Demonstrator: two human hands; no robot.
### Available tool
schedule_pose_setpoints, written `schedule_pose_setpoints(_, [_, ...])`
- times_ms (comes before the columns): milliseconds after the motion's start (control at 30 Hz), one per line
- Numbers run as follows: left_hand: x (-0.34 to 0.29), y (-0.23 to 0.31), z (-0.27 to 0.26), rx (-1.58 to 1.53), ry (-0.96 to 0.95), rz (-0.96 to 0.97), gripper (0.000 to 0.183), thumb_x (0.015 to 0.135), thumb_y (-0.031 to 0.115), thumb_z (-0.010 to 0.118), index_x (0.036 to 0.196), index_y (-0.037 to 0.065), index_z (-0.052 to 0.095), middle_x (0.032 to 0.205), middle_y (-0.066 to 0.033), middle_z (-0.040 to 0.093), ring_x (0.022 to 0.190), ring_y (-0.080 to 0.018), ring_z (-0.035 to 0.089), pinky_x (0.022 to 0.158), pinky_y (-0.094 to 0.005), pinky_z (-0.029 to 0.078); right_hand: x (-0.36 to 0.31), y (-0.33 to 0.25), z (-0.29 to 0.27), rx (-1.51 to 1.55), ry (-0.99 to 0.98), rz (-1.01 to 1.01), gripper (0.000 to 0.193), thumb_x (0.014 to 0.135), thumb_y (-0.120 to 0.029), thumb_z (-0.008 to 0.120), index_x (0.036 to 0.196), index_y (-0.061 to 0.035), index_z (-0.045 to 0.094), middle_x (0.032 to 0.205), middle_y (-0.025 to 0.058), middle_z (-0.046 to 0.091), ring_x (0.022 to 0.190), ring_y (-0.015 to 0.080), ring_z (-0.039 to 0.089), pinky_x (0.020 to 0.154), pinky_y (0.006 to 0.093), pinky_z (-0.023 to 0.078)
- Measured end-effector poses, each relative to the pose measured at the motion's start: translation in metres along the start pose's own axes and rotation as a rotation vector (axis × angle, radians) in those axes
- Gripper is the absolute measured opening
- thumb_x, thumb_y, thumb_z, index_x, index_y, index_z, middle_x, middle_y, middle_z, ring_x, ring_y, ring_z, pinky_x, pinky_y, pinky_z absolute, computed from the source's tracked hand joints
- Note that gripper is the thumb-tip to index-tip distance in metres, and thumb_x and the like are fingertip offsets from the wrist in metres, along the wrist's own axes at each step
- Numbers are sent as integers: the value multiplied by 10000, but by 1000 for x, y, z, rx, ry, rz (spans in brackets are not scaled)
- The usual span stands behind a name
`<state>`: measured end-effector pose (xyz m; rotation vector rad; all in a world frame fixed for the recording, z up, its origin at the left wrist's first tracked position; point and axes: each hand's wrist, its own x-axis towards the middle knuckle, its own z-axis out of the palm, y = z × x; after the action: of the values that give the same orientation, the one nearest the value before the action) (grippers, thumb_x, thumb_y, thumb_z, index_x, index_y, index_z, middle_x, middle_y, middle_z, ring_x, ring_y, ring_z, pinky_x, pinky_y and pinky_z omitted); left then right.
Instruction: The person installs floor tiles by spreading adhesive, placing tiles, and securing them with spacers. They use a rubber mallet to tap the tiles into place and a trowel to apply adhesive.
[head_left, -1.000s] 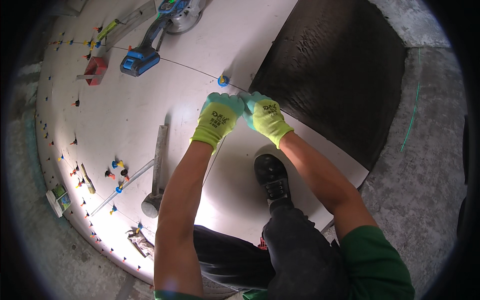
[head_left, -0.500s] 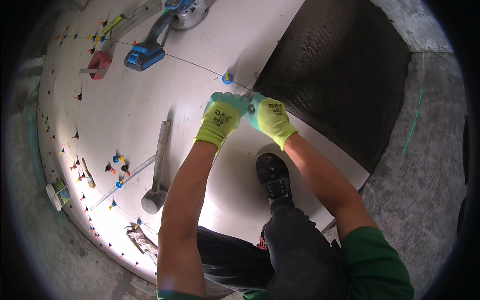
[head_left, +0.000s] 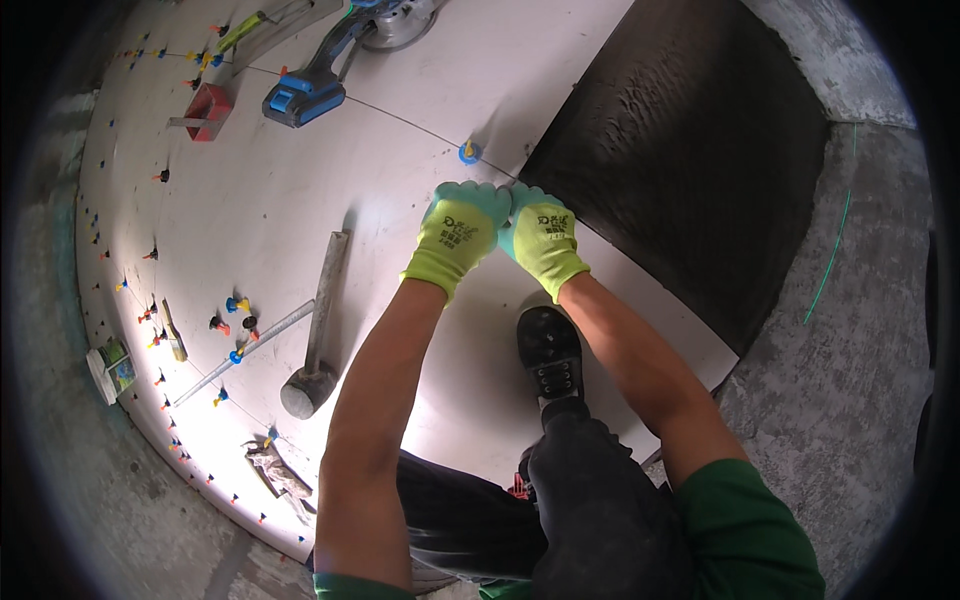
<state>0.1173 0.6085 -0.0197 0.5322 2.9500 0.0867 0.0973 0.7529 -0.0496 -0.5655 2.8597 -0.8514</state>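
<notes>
My left hand (head_left: 457, 235) and my right hand (head_left: 543, 232), both in yellow-green work gloves with mint-coated fingers, meet over the pale floor tile. Their fingers are curled in and nearly touch one another. Whatever they pinch is hidden behind the knuckles. Just beyond them runs a thin joint between tiles, with a blue and yellow tile-levelling clip (head_left: 469, 152) standing in it. A dark bed of ridged mortar (head_left: 690, 150) lies against the tile edges, right beside my right hand.
A mallet (head_left: 310, 388) stands head-down at left, near a metal rod (head_left: 245, 352). Farther off lie a blue cordless power tool (head_left: 305, 98) and a red box-shaped holder (head_left: 207, 112). Several coloured clips dot the joints. My black shoe (head_left: 549, 352) rests on the tile.
The view has shifted slightly. My hands have drawn closer together, and the gap that showed something small and dark between them has narrowed.
</notes>
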Motion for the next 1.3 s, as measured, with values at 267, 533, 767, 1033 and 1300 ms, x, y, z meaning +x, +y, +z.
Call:
schedule_pose_setpoints(267, [2,9,3,57,40,-75,136,849,195,644,977,150,650,830,10,671,739,-180,682,649,-365,495,1,-3,7,69,-126,130,185,890,-270,633,853,-94,674,776,173,698,692,400,673,619,498,526])
schedule_pose_setpoints(533, [-2,6,-3,10,-34,-39,170,875,178,621,1041,162,658,756,1,684,709,-203,698,628,-374,504,51,45,-39,32,-476,-387,193,858,-195,672,1040,-137,700,935,135,720,830,379,683,733,478,544])
schedule_pose_setpoints(767, [3,-4,-14,-82,-75,-20,36,802,94,681,772,114,685,702,-80,711,642,-297,716,602,-401,573,96,27,-33,15,-878,-471,230,843,-281,701,904,-59,698,869,181,705,811,401,668,711,467,515])
schedule_pose_setpoints(1033, [6,2,-6,-238,-82,-116,54,793,106,671,748,88,646,645,-54,637,589,-259,652,531,-377,528,98,36,-37,-54,-770,-677,158,839,-152,683,981,-84,673,845,161,707,785,405,675,679,464,548])
schedule_pose_setpoints(1300, [-2,21,6,-256,98,-258,59,795,155,666,839,128,637,692,7,645,603,-191,646,500,-344,473,62,57,-20,-217,-514,-710,178,853,-133,659,1027,-99,651,711,146,677,676,348,683,604,452,550])
